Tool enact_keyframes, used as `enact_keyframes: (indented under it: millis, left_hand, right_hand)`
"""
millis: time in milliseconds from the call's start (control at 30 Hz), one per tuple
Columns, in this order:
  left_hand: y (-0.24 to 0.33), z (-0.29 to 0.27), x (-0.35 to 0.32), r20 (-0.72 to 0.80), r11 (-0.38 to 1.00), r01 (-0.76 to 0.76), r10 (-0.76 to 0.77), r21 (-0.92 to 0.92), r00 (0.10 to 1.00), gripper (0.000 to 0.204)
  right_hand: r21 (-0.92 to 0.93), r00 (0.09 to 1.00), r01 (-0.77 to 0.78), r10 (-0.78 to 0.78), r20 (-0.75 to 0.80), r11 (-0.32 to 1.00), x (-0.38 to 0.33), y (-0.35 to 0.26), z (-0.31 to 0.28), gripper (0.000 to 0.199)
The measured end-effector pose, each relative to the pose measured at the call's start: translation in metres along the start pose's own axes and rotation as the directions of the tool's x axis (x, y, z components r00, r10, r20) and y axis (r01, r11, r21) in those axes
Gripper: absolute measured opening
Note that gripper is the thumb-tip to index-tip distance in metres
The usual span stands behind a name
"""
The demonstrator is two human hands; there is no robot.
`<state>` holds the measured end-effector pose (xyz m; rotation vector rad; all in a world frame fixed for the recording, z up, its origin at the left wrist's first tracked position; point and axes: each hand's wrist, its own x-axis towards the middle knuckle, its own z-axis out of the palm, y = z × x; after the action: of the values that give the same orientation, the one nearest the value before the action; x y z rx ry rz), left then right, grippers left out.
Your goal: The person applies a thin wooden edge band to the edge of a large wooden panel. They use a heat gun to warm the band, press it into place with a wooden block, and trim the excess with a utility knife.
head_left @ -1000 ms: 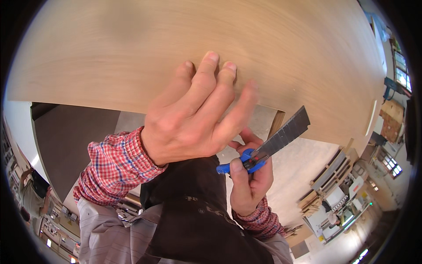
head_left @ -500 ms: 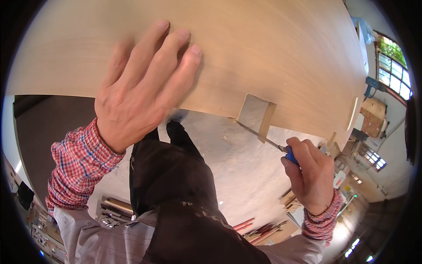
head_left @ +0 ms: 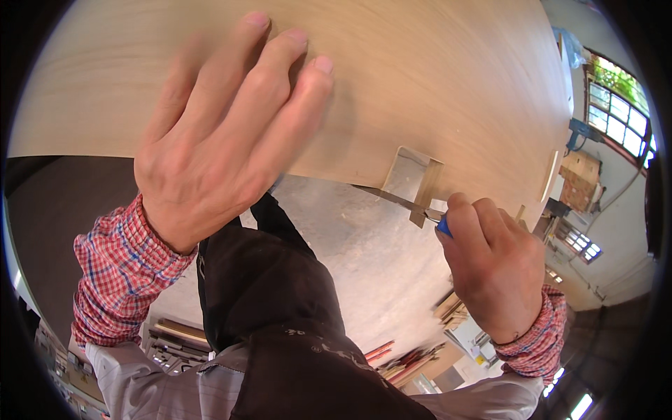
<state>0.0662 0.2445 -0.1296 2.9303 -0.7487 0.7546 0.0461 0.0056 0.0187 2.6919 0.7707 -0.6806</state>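
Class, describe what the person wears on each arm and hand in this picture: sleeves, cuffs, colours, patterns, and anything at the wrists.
Both arms wear a long-sleeved shirt in a red, white and blue check. The left sleeve ends in a cuff at the wrist; the right sleeve is bunched there. Both hands are bare, without gloves: left hand, right hand. A thin dark band circles the right wrist. No rings show.

The left hand (head_left: 224, 147) lies flat with fingers spread on a wide, pale wooden board (head_left: 420, 77), close to its near edge. A rectangular notch (head_left: 413, 175) is cut into that edge. The right hand (head_left: 493, 269) is closed around the blue handle of a file (head_left: 402, 201), whose thin flat metal blade reaches across the lower part of the notch. Both wrists wear red checked sleeves (head_left: 119, 273). Below the board lies a grey concrete floor (head_left: 371, 266).
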Motion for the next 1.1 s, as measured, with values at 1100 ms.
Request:
enact_keyframes:
  millis: [1100]
  left_hand:
    - [0.031,0.001,0.033,0.071,0.902,-0.116,0.16,-0.415,0.985,0.074]
  right_hand:
    - [0.612,0.981,-0.172,0.08,0.175,0.772,-0.075,0.006,0.027,0.027]
